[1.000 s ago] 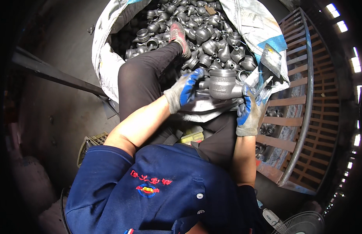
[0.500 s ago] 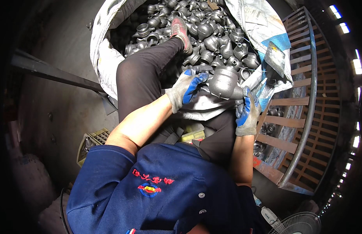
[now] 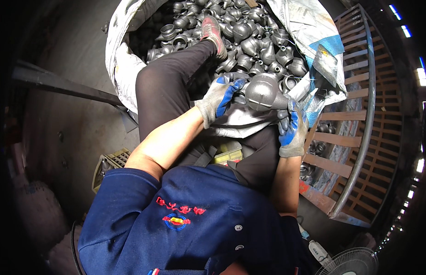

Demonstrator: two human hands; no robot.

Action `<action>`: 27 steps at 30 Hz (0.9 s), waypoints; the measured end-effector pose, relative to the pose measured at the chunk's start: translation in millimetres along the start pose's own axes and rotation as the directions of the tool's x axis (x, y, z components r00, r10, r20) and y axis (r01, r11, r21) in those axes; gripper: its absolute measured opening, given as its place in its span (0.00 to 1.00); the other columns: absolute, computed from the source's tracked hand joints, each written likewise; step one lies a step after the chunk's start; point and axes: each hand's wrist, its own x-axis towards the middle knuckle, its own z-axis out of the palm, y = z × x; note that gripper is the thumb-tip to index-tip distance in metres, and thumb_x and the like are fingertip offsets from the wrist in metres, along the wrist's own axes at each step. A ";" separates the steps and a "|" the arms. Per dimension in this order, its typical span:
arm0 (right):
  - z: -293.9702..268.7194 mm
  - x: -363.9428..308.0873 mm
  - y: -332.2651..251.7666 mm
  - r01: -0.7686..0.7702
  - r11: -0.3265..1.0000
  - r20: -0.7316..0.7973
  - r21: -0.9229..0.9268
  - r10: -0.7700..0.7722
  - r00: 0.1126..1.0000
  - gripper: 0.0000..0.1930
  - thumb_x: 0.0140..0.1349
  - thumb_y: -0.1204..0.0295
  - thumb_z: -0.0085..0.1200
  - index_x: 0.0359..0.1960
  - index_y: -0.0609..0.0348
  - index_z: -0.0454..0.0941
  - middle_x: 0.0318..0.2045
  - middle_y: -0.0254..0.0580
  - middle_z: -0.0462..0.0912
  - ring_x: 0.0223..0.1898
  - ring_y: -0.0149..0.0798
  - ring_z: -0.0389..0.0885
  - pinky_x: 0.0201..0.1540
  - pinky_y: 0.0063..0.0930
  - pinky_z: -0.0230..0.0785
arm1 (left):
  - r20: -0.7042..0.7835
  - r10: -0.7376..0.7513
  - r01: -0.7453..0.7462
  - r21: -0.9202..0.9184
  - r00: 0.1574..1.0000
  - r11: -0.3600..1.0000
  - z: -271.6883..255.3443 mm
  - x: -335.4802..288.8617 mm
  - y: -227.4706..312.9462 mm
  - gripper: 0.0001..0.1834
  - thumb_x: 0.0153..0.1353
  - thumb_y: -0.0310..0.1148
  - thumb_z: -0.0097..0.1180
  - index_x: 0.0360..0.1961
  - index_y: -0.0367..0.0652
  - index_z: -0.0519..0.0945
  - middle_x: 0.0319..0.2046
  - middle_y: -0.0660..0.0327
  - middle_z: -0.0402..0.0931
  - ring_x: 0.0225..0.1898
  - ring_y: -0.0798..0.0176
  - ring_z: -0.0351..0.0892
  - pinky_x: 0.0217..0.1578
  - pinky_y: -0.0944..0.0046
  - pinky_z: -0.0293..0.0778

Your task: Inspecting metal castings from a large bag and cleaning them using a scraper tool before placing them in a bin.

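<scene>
A grey metal casting [image 3: 262, 93] with a rounded body and narrower ends hangs between my two gloved hands, above the near edge of a big white sack [image 3: 121, 55]. My left hand [image 3: 222, 95], in a grey and blue glove, closes on the casting's left end; its fingertips are partly hidden. On the right side, my right hand [image 3: 292, 128] grips the tapering neck with thumb and fingers. Many similar castings [image 3: 243, 32] lie heaped loosely in the sack beyond. My left leg stretches over the heap, with a red shoe [image 3: 211, 32] resting among the castings.
A slatted metal crate [image 3: 341, 142] with a curved rail stands at the right, castings inside. A dark bar [image 3: 66, 82] runs in from the left. A yellowish plastic basket [image 3: 113, 165] sits by my left elbow. A fan [image 3: 353, 263] is at the lower right.
The casting has turned in my hands: its cylindrical rim faced up before, and the rounded body shows now. Both hands stay in nearly the same place.
</scene>
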 end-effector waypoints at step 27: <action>3.1 -4.7 5.1 -0.034 0.997 0.145 -0.070 0.044 0.988 0.07 0.58 0.68 0.52 0.32 0.57 0.72 0.16 0.36 0.75 0.08 0.21 0.59 0.07 0.14 0.45 | -0.209 -0.022 0.039 0.078 0.978 0.996 -1.6 2.5 0.6 0.19 0.61 0.50 0.45 0.29 0.46 0.76 0.12 0.67 0.69 0.08 0.74 0.64 0.08 0.75 0.58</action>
